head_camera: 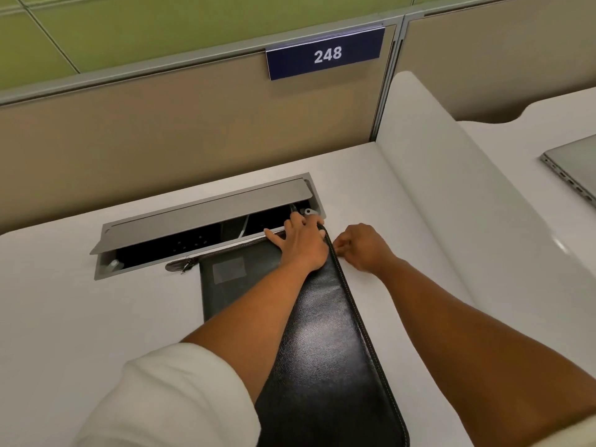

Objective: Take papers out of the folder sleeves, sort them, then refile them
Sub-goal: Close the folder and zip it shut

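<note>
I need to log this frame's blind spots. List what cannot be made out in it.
Head view only:
- Folder contents: cover shut, no papers or sleeves visible.
- Folder's near end: cut off by the bottom edge and hidden by the left sleeve.
- What the right hand pinches: hidden by its curled fingers.
- Folder's far corner: under the left hand.
- Laptop: cut off by the right edge.

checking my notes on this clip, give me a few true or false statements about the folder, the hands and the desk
1. The black folder lies on the white desk. True.
2. The left hand rests on the far end of the folder, fingers spread. True.
3. The right hand is flat and away from the folder. False: its fingers are curled at the folder's right zipper edge, seemingly pinching there.
4. Loose papers are stacked on the desk. False: none are visible.
5. The desk's cable tray lid is raised. True.
6. The sign on the partition reads 842. False: it reads 248.
</note>
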{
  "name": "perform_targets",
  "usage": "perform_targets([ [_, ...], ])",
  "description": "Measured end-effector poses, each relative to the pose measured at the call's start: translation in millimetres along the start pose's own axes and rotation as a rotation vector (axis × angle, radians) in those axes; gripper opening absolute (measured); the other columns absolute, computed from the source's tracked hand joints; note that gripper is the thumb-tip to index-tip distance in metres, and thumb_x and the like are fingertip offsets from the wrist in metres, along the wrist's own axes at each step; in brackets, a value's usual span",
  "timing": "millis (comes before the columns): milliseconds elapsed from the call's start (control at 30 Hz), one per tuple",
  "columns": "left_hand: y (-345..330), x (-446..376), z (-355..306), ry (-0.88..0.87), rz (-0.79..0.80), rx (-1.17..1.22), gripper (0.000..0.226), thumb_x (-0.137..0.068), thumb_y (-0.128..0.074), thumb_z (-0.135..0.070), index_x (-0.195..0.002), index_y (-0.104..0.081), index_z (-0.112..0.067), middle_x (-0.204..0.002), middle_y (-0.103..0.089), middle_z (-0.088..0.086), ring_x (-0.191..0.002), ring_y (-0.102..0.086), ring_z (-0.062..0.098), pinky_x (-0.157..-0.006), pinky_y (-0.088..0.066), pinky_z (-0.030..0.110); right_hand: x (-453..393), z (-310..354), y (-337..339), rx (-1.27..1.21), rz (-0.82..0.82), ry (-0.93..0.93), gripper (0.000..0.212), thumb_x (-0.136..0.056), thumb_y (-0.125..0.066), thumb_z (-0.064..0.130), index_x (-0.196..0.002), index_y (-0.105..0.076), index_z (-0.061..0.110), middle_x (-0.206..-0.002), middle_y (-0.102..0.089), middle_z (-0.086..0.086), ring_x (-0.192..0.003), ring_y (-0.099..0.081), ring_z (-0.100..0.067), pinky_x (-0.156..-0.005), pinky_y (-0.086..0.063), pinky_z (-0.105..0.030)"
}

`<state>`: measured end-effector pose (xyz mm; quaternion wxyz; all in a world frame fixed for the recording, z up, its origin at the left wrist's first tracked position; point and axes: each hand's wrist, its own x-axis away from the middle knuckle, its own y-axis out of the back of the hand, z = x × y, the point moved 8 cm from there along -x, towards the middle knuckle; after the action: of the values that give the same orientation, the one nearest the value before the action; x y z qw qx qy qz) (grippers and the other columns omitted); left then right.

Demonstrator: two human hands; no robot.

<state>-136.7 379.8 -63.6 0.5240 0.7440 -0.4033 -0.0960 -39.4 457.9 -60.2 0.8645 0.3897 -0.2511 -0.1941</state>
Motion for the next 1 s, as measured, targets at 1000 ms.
perform_targets([
  [1000, -13, 51, -46, -0.279, 0.519, -0.63, 0.04, -0.09, -0.071, -0.014, -0.125, -0.056, -0.028, -0.152, -0.03, 0.005, -0.15, -0.001, 0.044, -0.108, -0.009, 0.08, 88, -18, -25, 0.061, 0.401, -0.005, 0.009, -0.082, -0.072, 0.009, -0.086, -0.075, 0.017, -0.089, -0.064, 0.008, -0.089, -0.055, -0.007, -0.082, -0.047, -0.024],
])
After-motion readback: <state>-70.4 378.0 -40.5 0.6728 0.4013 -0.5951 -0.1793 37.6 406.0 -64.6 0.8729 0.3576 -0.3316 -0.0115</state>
